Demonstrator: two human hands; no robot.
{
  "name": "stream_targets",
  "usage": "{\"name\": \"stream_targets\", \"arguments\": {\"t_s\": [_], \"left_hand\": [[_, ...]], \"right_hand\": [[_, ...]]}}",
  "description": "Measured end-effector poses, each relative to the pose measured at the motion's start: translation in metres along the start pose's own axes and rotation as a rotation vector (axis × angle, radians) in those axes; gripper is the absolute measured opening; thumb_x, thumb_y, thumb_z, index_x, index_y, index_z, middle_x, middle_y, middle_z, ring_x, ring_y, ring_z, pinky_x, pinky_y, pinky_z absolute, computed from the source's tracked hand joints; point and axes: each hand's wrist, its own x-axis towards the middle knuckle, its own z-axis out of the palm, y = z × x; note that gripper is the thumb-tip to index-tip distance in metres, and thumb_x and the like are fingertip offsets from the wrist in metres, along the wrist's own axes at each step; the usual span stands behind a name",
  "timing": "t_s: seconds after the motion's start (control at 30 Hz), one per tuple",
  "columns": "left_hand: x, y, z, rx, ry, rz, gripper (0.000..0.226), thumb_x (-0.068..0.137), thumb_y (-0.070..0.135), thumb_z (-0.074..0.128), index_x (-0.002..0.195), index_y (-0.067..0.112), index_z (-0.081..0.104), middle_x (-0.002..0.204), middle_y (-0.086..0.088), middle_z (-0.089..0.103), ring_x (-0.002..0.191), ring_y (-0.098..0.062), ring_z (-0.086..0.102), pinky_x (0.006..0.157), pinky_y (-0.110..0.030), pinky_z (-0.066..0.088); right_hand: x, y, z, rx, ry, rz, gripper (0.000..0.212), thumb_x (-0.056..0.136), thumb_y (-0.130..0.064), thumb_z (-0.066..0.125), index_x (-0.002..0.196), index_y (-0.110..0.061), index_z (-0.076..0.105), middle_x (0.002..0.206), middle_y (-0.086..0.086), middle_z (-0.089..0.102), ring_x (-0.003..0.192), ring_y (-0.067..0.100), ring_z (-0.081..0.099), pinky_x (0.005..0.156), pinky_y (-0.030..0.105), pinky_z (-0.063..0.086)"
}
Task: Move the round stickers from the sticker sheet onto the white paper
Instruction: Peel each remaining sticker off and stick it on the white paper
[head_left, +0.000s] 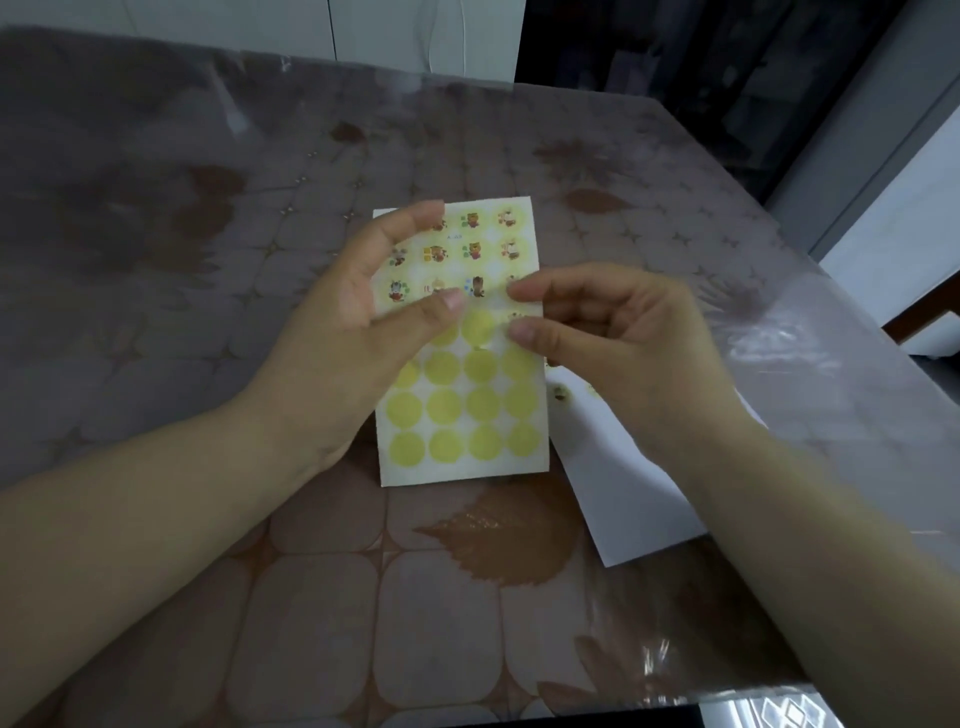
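- The right grip (613, 332) is pressed together: thumb and forefinger pinch a round sticker (515, 314) at the right edge of the sticker sheet (467, 415), just above the bare yellow circles.
- The left grip (358, 332) is curled round the sheet's left side, with the thumb laid on its face. Whether the sheet rests on the worktop (311, 571) or is lifted off it cannot be told.
- The white paper (623, 483) lies just right of the sheet, partly under the right forearm. What appears to be a placed sticker (560, 393) sits near its top corner.
- The sticker is best peeled slowly from one edge, at a low angle. The sheet should be kept taut so that nothing is creased or torn.
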Motion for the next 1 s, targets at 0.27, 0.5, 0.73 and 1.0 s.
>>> {"name": "stream_targets", "arguments": {"t_s": [0.27, 0.5, 0.73, 1.0], "left_hand": [[-0.0018, 0.0065, 0.0031, -0.008, 0.024, 0.048, 0.058, 0.065, 0.013, 0.072, 0.119, 0.028, 0.057, 0.107, 0.019, 0.067, 0.105, -0.008, 0.065, 0.078, -0.025, 0.055], [-0.003, 0.007, 0.0042, 0.047, 0.001, 0.086, 0.057, 0.07, 0.014, 0.071, 0.123, 0.029, 0.055, 0.118, 0.014, 0.062, 0.11, -0.008, 0.062, 0.081, -0.025, 0.054], [-0.0028, 0.0062, 0.002, 0.197, 0.004, 0.15, 0.057, 0.076, 0.018, 0.073, 0.127, 0.032, 0.053, 0.128, 0.013, 0.056, 0.121, -0.006, 0.053, 0.097, -0.034, 0.049], [-0.0041, 0.0078, 0.0051, 0.252, 0.044, 0.165, 0.061, 0.067, 0.022, 0.078, 0.123, 0.031, 0.055, 0.12, 0.02, 0.057, 0.118, 0.004, 0.052, 0.098, -0.026, 0.047]], "right_hand": [[-0.0036, 0.0035, 0.0057, 0.033, 0.065, -0.107, 0.018, 0.071, -0.004, 0.074, 0.085, -0.016, 0.073, 0.08, 0.0, 0.074, 0.078, 0.017, 0.071, 0.074, 0.026, 0.057], [-0.0029, 0.0038, 0.0062, 0.057, 0.062, -0.117, 0.016, 0.069, -0.008, 0.073, 0.082, -0.016, 0.073, 0.079, -0.001, 0.074, 0.078, 0.018, 0.071, 0.072, 0.027, 0.057], [-0.0032, 0.0046, 0.005, 0.096, 0.063, -0.115, 0.015, 0.071, -0.001, 0.073, 0.081, -0.012, 0.072, 0.078, 0.0, 0.074, 0.077, 0.017, 0.071, 0.07, 0.023, 0.056], [-0.0027, 0.0061, 0.0048, 0.035, 0.038, -0.179, 0.011, 0.071, -0.006, 0.072, 0.078, -0.015, 0.071, 0.078, -0.003, 0.073, 0.078, 0.017, 0.071, 0.073, 0.026, 0.057]]}}
